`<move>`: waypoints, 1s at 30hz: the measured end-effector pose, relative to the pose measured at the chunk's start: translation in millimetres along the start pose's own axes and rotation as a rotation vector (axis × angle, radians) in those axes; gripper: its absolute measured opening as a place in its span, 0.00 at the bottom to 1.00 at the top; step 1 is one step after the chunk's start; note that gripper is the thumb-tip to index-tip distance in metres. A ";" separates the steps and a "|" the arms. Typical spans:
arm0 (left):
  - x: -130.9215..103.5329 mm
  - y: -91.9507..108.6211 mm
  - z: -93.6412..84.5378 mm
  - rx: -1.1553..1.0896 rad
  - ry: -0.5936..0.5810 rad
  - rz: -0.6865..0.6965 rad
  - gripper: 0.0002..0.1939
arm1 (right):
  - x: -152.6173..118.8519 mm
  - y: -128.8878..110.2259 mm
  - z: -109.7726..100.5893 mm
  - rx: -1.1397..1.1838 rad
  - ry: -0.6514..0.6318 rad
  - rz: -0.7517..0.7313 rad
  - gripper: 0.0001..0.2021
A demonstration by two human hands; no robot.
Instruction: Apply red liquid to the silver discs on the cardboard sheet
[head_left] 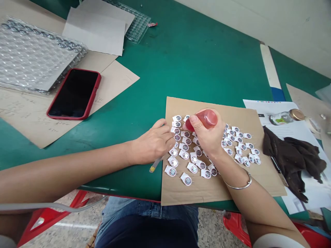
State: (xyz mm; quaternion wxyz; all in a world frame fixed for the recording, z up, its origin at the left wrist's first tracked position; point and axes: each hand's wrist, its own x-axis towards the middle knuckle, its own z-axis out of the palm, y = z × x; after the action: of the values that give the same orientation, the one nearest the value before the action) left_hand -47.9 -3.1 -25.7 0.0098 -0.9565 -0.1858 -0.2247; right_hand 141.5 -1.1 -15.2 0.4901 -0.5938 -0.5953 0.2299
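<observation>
My right hand (208, 137) is wrapped round a small red squeeze bottle (209, 118), which is tilted with its narrow end toward the left. On the cardboard sheet (196, 193) below lie several small white tabs (186, 178), each with a round, shiny disc on it. My left hand (156, 141) is closed at the sheet's left edge, beside the leftmost column of tabs. A slim pale stick with a yellow end (154, 166) sticks out under its palm toward me. The left fingertips and the bottle's tip are partly hidden.
To the left, a phone in a red case (74, 93) lies on cardboard near clear bubbled plastic trays (33, 55). On the right are a dark brown cloth (292, 155), a glass jar with a gold lid (286, 117) and printed paper (266, 122). The table (201, 65) is green.
</observation>
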 end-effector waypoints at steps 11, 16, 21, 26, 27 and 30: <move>0.3 -1.6 2.2 -0.078 0.027 -0.022 0.12 | 0.7 -6.1 0.6 -0.110 0.053 -0.167 0.13; 7.3 -7.9 -6.0 -0.246 -0.025 -0.163 0.10 | -0.4 -5.8 0.4 -0.162 0.046 -0.269 0.12; 22.2 -27.7 -15.9 -0.614 -0.186 -0.505 0.05 | -3.4 -1.0 -3.2 -0.062 0.111 -0.219 0.12; 32.5 -39.6 -20.5 -0.862 -0.273 -0.742 0.04 | -5.9 -3.0 -3.6 0.015 0.096 -0.204 0.11; 33.0 -40.3 -20.7 -0.879 -0.266 -0.755 0.04 | -6.4 -3.7 -2.9 0.028 0.085 -0.210 0.11; 32.0 -41.1 -20.2 -0.902 -0.257 -0.784 0.04 | -7.7 -4.4 -0.5 0.063 0.058 -0.202 0.10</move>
State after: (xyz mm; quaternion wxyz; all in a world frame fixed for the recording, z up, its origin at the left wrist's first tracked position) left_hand -44.9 44.3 3.7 -0.5023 -0.7460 -0.4103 -0.1509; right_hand 138.3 -9.3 -13.6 0.5462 -0.5212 -0.6304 0.1807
